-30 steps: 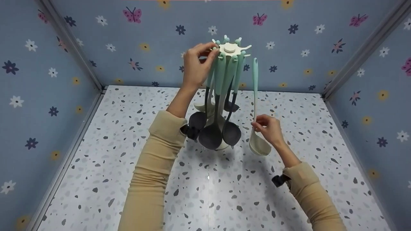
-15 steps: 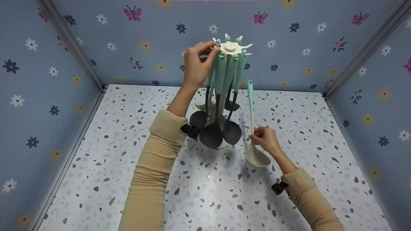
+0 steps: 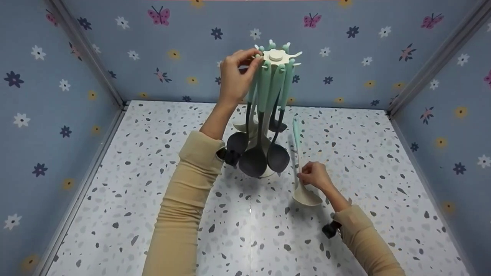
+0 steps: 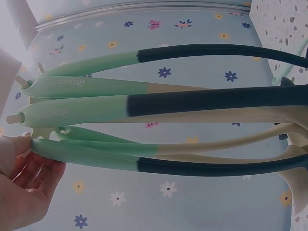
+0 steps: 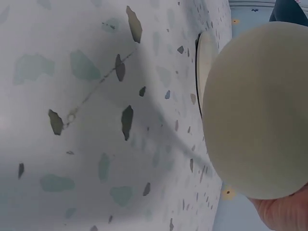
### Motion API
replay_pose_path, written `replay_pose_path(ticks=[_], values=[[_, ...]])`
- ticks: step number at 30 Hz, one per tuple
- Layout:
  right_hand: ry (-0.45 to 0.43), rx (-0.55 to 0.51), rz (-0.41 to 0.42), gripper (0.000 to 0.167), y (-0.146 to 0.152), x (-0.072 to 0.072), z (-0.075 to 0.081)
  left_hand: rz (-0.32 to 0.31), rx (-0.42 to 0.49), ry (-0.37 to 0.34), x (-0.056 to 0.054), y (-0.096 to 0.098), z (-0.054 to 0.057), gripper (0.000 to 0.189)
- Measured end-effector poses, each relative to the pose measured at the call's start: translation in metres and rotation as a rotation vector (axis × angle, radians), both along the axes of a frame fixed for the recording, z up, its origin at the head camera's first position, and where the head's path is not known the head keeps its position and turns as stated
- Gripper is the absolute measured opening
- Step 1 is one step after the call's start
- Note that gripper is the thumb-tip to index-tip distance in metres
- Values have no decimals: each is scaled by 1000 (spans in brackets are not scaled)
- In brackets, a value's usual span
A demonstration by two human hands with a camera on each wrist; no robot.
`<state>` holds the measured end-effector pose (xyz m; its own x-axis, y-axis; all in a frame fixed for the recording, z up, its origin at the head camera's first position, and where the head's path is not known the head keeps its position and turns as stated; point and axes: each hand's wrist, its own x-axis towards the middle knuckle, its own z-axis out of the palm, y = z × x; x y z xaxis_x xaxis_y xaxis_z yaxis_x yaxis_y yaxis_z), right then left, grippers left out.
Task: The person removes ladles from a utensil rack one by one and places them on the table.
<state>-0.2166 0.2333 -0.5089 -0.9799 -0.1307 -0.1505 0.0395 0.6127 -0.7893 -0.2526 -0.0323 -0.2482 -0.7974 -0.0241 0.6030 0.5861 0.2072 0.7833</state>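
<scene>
Left hand [image 3: 235, 76] pinches a handle [image 4: 86, 154] on the rack [image 3: 276, 56], seemingly steadying it; right hand [image 3: 316, 175] grips a ladle [image 3: 307, 197] low.

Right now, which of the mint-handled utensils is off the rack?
The cream ladle, pinched by its shaft in the right hand; the other mint-handled utensils in view hang from the rack.

Faint "Roya…" lettering [image 4: 57, 115], its ending illegible, on one mint-green handle [image 4: 91, 110] and the handle above [image 4: 108, 86].
</scene>
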Motion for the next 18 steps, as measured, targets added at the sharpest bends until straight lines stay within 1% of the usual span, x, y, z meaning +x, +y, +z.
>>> replay_pose_path(ticks=[4,6,8,11,13,15,18], values=[[-43,24,-15,13,-1,2,-6,-5,8,-6,-3,0,-2,15],[-62,44,-38,12,-2,2,-10,-9,7,-2,-12,-1,-8,16],[-77,64,-57,13,-3,1,-13,-6,3,0,-13,-1,-9,16],[-103,93,-73,15,-4,1,-18,-5,-4,9,-10,-1,-7,17],[-121,114,-78,15,-4,1,-20,1,-3,3,-1,0,0,16],[-134,141,-75,15,-5,1,-22,2,-1,2,0,0,0,16],[-144,183,-74,15,-5,0,-24,5,3,-4,-3,0,-2,16]])
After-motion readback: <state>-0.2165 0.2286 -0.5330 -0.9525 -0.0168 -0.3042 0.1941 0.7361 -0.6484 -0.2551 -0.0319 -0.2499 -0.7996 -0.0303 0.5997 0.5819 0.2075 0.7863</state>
